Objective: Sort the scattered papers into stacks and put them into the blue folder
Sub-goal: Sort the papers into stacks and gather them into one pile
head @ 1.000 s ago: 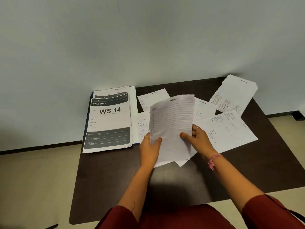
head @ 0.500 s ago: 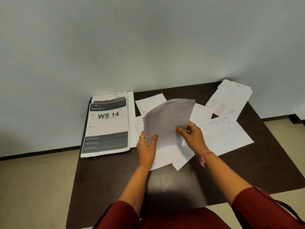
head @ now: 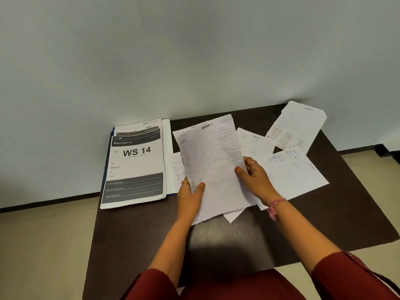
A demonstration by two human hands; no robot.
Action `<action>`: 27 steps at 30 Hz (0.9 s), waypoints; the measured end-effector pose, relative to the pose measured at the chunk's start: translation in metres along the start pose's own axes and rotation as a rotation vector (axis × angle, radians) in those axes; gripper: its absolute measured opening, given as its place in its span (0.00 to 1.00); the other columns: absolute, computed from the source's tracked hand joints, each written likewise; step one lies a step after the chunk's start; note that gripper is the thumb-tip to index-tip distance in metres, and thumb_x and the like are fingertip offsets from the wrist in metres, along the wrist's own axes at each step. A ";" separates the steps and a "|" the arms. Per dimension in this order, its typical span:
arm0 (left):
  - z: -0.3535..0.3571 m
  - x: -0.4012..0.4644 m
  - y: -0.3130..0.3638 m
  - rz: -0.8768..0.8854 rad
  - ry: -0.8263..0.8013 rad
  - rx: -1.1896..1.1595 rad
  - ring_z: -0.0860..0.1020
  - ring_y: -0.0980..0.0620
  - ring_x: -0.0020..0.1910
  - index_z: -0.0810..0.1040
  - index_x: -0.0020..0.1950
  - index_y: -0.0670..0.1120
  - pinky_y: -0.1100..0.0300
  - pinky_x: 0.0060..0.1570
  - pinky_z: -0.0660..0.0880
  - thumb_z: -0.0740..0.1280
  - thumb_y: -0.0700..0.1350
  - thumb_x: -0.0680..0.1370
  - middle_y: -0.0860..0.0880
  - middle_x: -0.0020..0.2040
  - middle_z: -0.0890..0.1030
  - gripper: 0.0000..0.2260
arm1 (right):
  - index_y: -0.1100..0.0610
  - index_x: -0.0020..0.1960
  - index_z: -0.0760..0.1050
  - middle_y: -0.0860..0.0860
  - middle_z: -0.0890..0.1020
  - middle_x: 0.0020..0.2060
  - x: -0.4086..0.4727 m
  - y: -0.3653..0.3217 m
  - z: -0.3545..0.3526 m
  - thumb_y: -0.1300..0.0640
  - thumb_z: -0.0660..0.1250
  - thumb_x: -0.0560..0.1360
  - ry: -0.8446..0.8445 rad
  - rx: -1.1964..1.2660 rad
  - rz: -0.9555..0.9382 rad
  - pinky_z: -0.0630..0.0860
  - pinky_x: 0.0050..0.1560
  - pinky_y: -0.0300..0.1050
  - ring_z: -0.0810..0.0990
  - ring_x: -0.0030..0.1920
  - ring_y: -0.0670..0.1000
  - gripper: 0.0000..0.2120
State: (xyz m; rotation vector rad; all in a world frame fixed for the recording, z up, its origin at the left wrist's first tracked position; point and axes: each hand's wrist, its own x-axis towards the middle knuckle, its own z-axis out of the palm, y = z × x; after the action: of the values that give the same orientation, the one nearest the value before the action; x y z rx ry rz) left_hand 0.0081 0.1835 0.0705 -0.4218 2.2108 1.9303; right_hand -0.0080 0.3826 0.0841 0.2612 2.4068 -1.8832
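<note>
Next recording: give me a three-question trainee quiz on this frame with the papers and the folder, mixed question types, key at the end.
1. True or false: both hands grip the lined sheet headed "Section 1".
2. Which words are printed large on the top page of the stack lying on the blue folder? A) WS 14 B) Exit 3 C) Room 9
3. Fill in: the loose sheet at the far right corner of the table leans against the ____.

Key: 1 true, the left hand holds its lower left edge and the right hand its right edge; 2 A; 3 wall.
</note>
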 end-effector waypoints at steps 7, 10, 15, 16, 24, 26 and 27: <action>0.020 -0.011 -0.032 -0.213 -0.265 0.158 0.78 0.53 0.54 0.73 0.62 0.49 0.63 0.48 0.75 0.66 0.38 0.76 0.52 0.57 0.79 0.16 | 0.59 0.61 0.75 0.53 0.81 0.56 -0.020 0.057 -0.034 0.60 0.68 0.76 -0.097 -0.130 0.349 0.75 0.62 0.54 0.80 0.56 0.53 0.14; 0.030 -0.013 -0.047 -0.299 -0.299 0.267 0.78 0.51 0.53 0.73 0.60 0.46 0.62 0.48 0.76 0.67 0.36 0.74 0.49 0.56 0.80 0.15 | 0.58 0.60 0.75 0.52 0.81 0.56 -0.029 0.076 -0.044 0.62 0.66 0.77 -0.139 -0.128 0.429 0.75 0.63 0.51 0.80 0.56 0.51 0.12; 0.038 -0.004 -0.051 -0.391 -0.302 0.503 0.77 0.52 0.44 0.68 0.62 0.38 0.62 0.40 0.75 0.67 0.39 0.76 0.49 0.46 0.77 0.17 | 0.56 0.55 0.76 0.53 0.82 0.53 -0.028 0.087 -0.062 0.63 0.67 0.76 -0.187 -0.185 0.508 0.77 0.58 0.49 0.81 0.53 0.51 0.09; 0.039 0.000 -0.047 -0.355 -0.292 0.611 0.77 0.50 0.46 0.67 0.61 0.38 0.62 0.40 0.73 0.66 0.40 0.76 0.47 0.50 0.77 0.16 | 0.55 0.54 0.75 0.53 0.82 0.52 -0.026 0.087 -0.065 0.62 0.67 0.76 -0.196 -0.204 0.508 0.78 0.56 0.47 0.81 0.51 0.50 0.08; 0.060 0.050 -0.022 0.146 -0.235 0.935 0.68 0.46 0.66 0.61 0.75 0.42 0.54 0.63 0.68 0.64 0.40 0.78 0.44 0.69 0.65 0.26 | 0.54 0.57 0.70 0.50 0.77 0.45 0.002 0.073 -0.089 0.53 0.71 0.74 -0.383 -0.611 0.548 0.74 0.44 0.39 0.77 0.45 0.49 0.16; 0.067 0.064 -0.017 0.161 -0.265 1.021 0.66 0.46 0.68 0.57 0.76 0.43 0.51 0.64 0.67 0.64 0.43 0.78 0.44 0.72 0.64 0.29 | 0.55 0.58 0.71 0.49 0.77 0.44 0.016 0.068 -0.094 0.51 0.71 0.74 -0.359 -0.776 0.472 0.70 0.42 0.38 0.76 0.44 0.47 0.16; 0.071 0.069 -0.015 0.155 -0.277 1.068 0.66 0.46 0.68 0.56 0.77 0.43 0.51 0.65 0.67 0.64 0.45 0.78 0.45 0.72 0.64 0.30 | 0.55 0.58 0.72 0.49 0.78 0.44 0.024 0.065 -0.094 0.50 0.70 0.74 -0.319 -0.799 0.415 0.69 0.42 0.38 0.75 0.44 0.47 0.16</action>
State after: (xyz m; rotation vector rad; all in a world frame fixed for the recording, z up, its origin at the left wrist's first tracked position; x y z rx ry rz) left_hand -0.0561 0.2449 0.0240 0.1808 2.6824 0.5584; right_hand -0.0154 0.4909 0.0408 0.3275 2.4042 -0.6584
